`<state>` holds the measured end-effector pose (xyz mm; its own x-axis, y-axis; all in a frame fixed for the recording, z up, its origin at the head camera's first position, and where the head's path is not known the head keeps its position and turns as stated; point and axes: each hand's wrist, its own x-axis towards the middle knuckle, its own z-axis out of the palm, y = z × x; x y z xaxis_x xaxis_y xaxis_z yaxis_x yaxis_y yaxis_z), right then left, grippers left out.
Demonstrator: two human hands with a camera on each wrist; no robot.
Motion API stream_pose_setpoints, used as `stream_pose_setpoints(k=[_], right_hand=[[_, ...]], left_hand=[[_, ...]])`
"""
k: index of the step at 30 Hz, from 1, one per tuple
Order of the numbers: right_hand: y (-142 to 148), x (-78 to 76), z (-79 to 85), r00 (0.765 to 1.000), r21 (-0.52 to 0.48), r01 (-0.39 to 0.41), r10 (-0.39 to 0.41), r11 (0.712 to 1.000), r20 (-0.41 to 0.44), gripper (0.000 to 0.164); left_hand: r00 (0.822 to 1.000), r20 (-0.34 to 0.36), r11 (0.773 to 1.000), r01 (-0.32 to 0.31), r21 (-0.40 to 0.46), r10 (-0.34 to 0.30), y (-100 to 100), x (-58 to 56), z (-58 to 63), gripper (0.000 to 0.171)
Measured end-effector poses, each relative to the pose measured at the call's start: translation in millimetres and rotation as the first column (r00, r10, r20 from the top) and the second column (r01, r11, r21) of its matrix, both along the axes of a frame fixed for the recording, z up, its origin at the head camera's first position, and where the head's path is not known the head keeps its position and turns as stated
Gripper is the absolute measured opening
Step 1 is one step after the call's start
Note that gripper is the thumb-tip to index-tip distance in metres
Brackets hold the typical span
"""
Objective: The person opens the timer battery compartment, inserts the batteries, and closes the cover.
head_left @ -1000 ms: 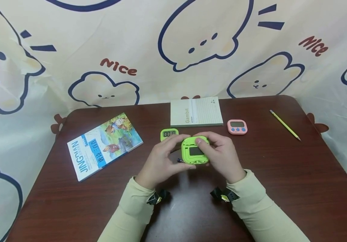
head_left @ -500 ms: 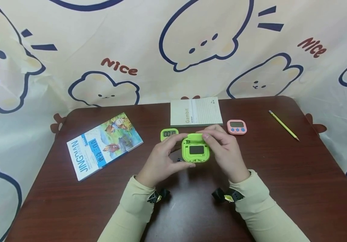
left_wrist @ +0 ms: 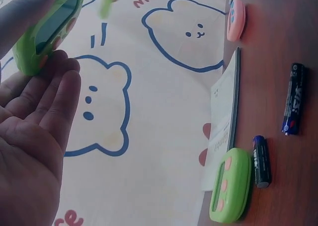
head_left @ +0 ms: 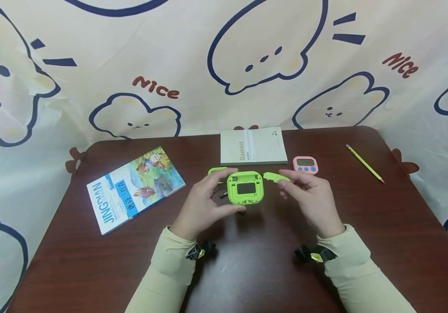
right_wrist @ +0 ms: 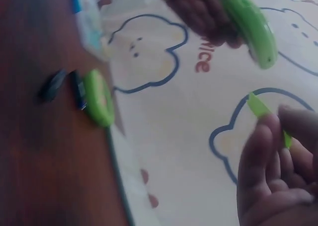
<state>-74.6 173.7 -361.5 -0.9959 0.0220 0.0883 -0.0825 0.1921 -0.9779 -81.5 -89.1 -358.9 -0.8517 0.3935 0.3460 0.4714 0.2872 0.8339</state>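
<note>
My left hand [head_left: 202,202] grips a green digital timer [head_left: 257,187] between thumb and fingers, its back turned up with the battery slot uncovered. Just to the right, my right hand [head_left: 311,198] pinches the thin green battery cover [head_left: 273,177], apart from the timer. The right wrist view also shows this battery cover [right_wrist: 258,107] between thumb and forefinger. Two dark batteries, one longer [left_wrist: 294,99] and one shorter [left_wrist: 262,161], lie on the table under the left hand. A second green timer [left_wrist: 238,186] stands beside them, partly hidden behind the left hand in the head view.
A lined notebook [head_left: 253,145] lies at the back middle of the brown table [head_left: 364,226]. To its right are a pink timer [head_left: 305,164] and a yellow-green pencil [head_left: 365,164]. On the left is a picture-covered book [head_left: 135,189]. A patterned cloth [head_left: 192,52] hangs behind.
The battery cover has come off the back of the green timer. My right hand has moved right with it, while the left hand has shifted the timer slightly left.
</note>
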Motion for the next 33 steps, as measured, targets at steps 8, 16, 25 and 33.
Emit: stream_pose_setpoints(k=[8, 16, 25, 33], right_hand=[[15.4, 5.8, -13.9, 0.994, 0.308, -0.105, 0.1, 0.946, 0.032, 0.031], [27.5, 9.6, -34.1, 0.983, 0.476, -0.168, 0.185, 0.863, 0.012, 0.025], [43.2, 10.4, -57.7, 0.965, 0.519, -0.239, 0.258, 0.821, 0.036, 0.024], [56.0, 8.5, -69.2, 0.955, 0.541, -0.276, 0.293, 0.795, 0.056, 0.022]], left_hand=[[1.0, 0.004, 1.0, -0.001, 0.008, 0.001, -1.9, -0.2, 0.8, 0.079], [1.0, 0.025, 1.0, 0.009, 0.026, -0.01, -2.4, -0.4, 1.3, 0.078], [1.0, 0.027, 0.999, 0.011, 0.033, -0.012, -2.3, -0.5, 1.3, 0.078], [0.999, 0.043, 0.999, 0.019, 0.049, -0.021, -2.8, -0.6, 1.0, 0.078]])
